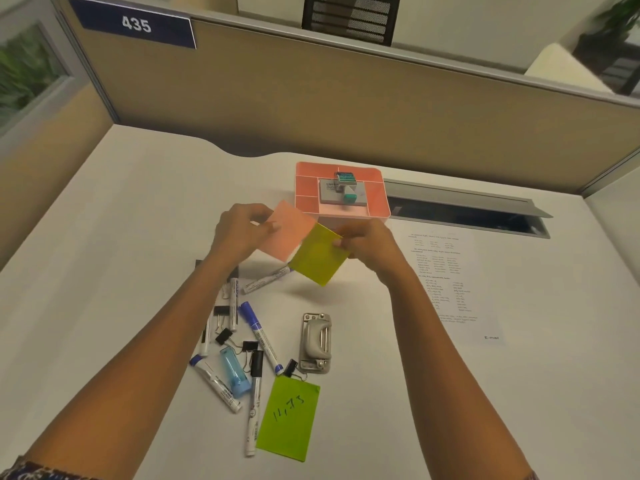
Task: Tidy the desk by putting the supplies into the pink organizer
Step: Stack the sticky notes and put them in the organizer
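Observation:
My left hand (242,228) pinches a pink sticky note (289,233) above the desk. My right hand (370,247) pinches a yellow sticky note (318,258) that overlaps the pink one's lower right corner. Just behind them stands the pink organizer (306,188), with a grey pad and a teal stamp (346,183) in its middle compartment. On the desk nearer me lie several markers (261,336), black binder clips (224,336), a blue translucent case (235,375), a grey hole punch (316,342) and a green note (289,419) with handwriting.
A printed sheet (446,271) lies to the right of my right hand. A cable slot with an open metal flap (467,209) runs along the desk's back right. Tan partition walls (311,98) close the desk at the back and left.

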Demonstrator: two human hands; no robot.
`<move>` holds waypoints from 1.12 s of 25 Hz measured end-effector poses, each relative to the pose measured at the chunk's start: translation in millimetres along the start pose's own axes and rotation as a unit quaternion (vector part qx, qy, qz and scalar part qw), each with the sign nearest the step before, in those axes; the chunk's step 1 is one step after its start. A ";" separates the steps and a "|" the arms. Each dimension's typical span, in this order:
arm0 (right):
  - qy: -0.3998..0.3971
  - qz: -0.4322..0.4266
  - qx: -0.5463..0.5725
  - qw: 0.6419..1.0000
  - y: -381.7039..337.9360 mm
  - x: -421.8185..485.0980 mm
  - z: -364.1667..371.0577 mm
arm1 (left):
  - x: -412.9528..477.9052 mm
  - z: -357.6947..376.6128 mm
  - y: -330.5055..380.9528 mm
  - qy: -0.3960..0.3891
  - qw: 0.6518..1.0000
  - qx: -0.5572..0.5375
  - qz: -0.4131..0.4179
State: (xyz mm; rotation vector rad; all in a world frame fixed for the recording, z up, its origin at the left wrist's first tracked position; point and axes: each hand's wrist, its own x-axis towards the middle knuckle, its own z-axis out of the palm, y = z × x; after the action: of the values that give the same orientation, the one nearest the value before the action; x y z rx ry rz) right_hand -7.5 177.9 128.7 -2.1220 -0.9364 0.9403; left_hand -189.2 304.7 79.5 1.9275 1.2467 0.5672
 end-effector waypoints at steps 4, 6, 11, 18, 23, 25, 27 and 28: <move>0.027 -0.059 0.022 0.998 -23.7 1.4 -10.5 | -15.1 6.0 40.9 -0.140 0.969 -0.202 0.016; 0.080 -0.074 0.004 0.994 -29.4 4.5 -18.6 | -19.2 6.2 58.7 -0.153 0.957 -0.244 0.028; 0.164 -0.117 -0.021 0.979 -36.1 16.7 -43.7 | -9.9 10.1 80.0 -0.153 0.944 -0.288 0.054; 0.146 -0.110 0.089 0.979 -40.4 44.2 -73.8 | 26.0 22.1 107.4 -0.051 0.973 -0.212 0.069; 0.079 -0.123 0.219 0.965 -45.1 77.9 -99.6 | 64.9 33.3 135.1 0.004 0.978 -0.196 0.076; 0.073 -0.144 0.245 0.956 -44.7 94.2 -108.8 | 81.0 37.6 146.1 0.028 0.975 -0.206 0.080; 0.101 -0.155 0.269 0.945 -44.2 109.0 -114.7 | 96.3 43.9 156.1 0.039 0.975 -0.205 0.077; 0.121 -0.162 0.281 0.938 -43.4 115.7 -116.4 | 103.5 48.0 159.7 0.039 0.976 -0.202 0.074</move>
State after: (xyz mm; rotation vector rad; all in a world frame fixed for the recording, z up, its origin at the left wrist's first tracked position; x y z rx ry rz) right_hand 127.3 264.6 184.9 -1.5001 -0.7483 0.6576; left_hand -20.7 343.4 172.3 1.6721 0.9489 0.9061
